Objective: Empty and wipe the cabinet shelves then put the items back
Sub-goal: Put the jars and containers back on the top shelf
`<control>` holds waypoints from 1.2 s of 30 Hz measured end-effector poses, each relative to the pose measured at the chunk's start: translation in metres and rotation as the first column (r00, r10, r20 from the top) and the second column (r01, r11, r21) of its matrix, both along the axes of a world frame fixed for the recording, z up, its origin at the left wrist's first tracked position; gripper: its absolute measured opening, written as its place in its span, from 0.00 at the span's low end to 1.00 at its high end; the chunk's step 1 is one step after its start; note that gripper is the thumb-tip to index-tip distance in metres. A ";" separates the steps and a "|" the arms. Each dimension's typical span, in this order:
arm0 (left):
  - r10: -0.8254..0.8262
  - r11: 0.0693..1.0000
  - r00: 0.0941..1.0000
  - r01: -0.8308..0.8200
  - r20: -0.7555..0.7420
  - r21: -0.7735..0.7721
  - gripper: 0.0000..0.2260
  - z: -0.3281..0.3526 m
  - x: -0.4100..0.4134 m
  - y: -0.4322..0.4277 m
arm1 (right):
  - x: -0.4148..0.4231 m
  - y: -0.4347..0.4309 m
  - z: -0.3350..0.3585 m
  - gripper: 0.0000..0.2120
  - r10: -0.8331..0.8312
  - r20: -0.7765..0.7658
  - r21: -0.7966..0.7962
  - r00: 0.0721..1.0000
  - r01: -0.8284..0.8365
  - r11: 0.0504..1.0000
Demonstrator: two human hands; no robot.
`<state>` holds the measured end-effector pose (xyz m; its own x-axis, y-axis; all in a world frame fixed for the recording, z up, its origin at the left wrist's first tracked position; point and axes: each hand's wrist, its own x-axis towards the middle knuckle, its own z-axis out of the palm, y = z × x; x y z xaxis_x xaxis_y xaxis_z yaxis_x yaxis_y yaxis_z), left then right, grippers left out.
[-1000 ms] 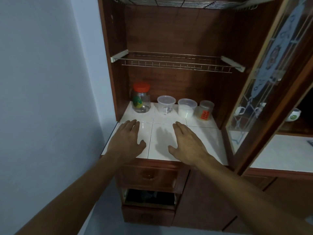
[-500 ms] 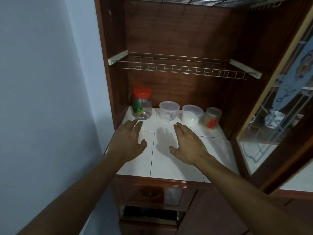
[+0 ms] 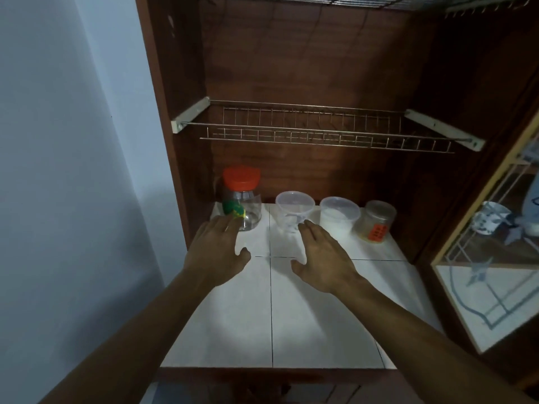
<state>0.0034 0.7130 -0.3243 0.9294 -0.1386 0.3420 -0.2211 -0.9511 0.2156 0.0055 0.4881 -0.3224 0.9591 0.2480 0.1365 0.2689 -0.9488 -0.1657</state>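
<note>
Holds the left hand and right hand flat, fingers straight and grasping nothing, over the white tiled shelf, left fingertips at the foot of the red-lidded jar, right ones just before the clear tub, with the white-filled tub and orange-labelled jar alongside at the back.

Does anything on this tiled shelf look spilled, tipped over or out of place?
Nothing stands out. The red-lidded jar, clear tub, white-filled tub and small jar stand upright in a row on the tiled shelf.
</note>
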 end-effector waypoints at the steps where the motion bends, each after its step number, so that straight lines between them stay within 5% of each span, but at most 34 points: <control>1: -0.005 1.000 1.000 0.005 0.000 -0.006 0.31 0.002 0.007 0.000 | 0.006 0.000 -0.001 0.40 -0.005 -0.002 -0.001 1.000 0.005 1.000; 12: -0.062 0.992 0.996 0.069 0.066 -0.105 0.27 -0.005 0.089 0.000 | 0.085 -0.004 -0.012 0.38 -0.009 0.002 -0.003 1.000 0.009 1.000; 24: 0.014 0.999 0.996 -0.010 0.092 -0.042 0.34 0.014 0.154 -0.002 | 0.163 -0.002 -0.039 0.38 -0.036 0.015 0.008 0.999 0.036 0.999; 36: 0.074 0.969 0.997 -0.067 0.023 -0.238 0.36 0.001 0.209 0.013 | 0.196 0.007 -0.062 0.38 -0.151 -0.015 0.071 0.988 0.152 0.986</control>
